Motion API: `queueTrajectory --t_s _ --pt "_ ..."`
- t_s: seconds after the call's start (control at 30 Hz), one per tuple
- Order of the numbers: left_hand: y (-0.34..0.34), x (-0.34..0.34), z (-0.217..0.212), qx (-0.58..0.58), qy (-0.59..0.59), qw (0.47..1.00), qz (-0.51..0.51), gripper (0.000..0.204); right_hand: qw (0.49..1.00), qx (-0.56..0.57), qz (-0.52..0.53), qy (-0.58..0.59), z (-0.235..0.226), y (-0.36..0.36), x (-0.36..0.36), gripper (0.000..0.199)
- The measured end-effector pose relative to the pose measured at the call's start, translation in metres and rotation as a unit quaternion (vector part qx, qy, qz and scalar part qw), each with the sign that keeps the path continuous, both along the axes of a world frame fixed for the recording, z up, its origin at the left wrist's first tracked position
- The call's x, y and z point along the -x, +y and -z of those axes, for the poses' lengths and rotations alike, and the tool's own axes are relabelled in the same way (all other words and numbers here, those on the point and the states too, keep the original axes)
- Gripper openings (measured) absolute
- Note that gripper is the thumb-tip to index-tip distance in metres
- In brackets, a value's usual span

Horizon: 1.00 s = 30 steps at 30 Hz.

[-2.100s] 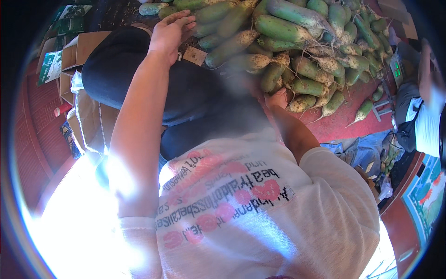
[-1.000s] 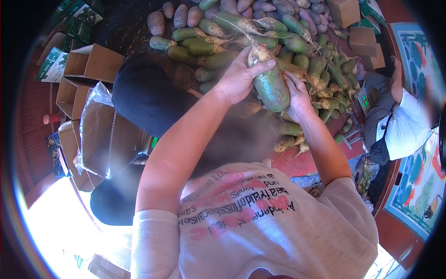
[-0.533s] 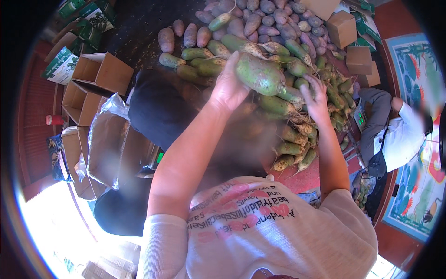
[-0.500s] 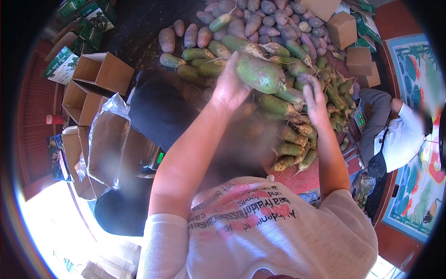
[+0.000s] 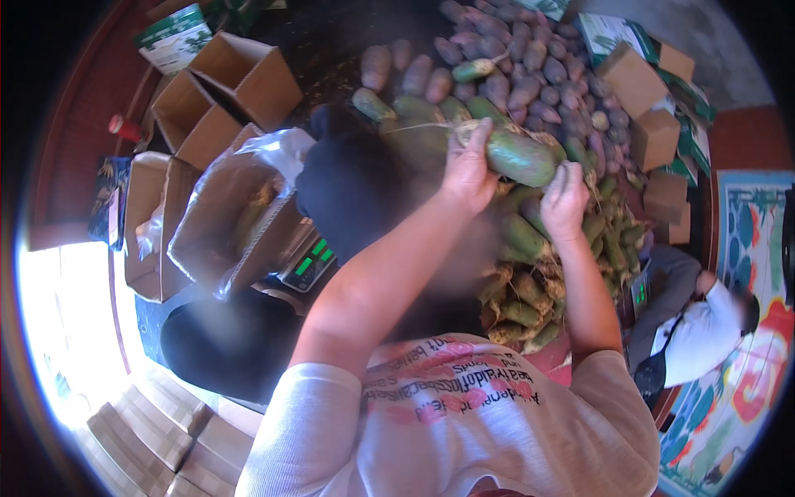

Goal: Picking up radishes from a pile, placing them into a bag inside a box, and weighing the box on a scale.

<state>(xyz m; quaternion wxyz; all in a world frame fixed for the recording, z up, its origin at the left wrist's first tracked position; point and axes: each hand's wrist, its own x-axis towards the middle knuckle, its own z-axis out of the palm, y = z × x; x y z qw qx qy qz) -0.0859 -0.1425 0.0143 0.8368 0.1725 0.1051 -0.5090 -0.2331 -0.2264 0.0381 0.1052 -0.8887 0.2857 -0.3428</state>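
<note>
A long green radish (image 5: 520,155) is lifted above the heap of green radishes (image 5: 530,273). My left hand (image 5: 469,170) grips its rooty left end, fingers wrapped around it. My right hand (image 5: 566,199) holds the radish from below near its right end. Thin root strands trail left from the radish. Beyond it lies a pile of purple-brown tubers (image 5: 530,74).
A plastic-lined cardboard box (image 5: 236,211) stands on a scale with a green display (image 5: 308,263) at left. Open empty boxes (image 5: 224,91) sit behind it, and small closed boxes (image 5: 654,137) at the right. A person in white (image 5: 704,327) crouches at right. Dark bags (image 5: 356,186) lie near the heap.
The radish has been carried leftward toward the lined box, with both hands still on it. The view has swung so the boxes and scale show more.
</note>
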Motion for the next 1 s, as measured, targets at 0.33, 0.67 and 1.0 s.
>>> queueTrajectory --t_s 0.33,0.67,1.0 --pt "0.028 -0.145 -0.090 0.249 0.025 0.966 -0.061 0.022 0.979 0.170 -0.111 -0.015 -0.046 -0.051 -0.146 0.021" --pt "0.174 -0.346 -0.159 0.166 -0.236 0.921 -0.260 0.041 0.913 0.359 -0.186 0.052 -0.076 -0.172 -0.431 0.054" --pt "0.260 -0.317 -0.096 0.080 -0.159 0.928 -0.327 0.050 0.794 -0.250 -0.552 0.054 -0.133 0.201 -0.409 0.084"
